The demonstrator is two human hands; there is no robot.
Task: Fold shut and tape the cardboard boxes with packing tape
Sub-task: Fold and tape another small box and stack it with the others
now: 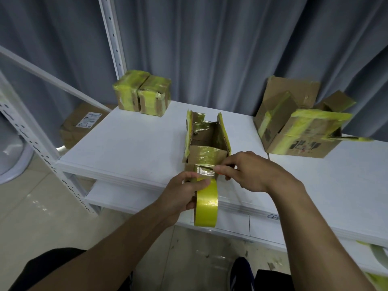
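Observation:
A narrow cardboard box (206,141) stands on the white shelf (134,148) with its long flaps upright and its top open; old yellow tape clings to its edges. My left hand (184,194) grips a roll of yellow packing tape (206,206) just below the box's near end. My right hand (249,171) pinches the free end of the tape (205,171) against the box's front face. A short clear strip runs between the two hands.
Two taped-up boxes (143,94) sit at the back left of the shelf. A larger box (302,124) with open flaps lies at the back right. Another carton (81,124) rests on the floor behind a white rack post (37,143). Grey curtains hang behind.

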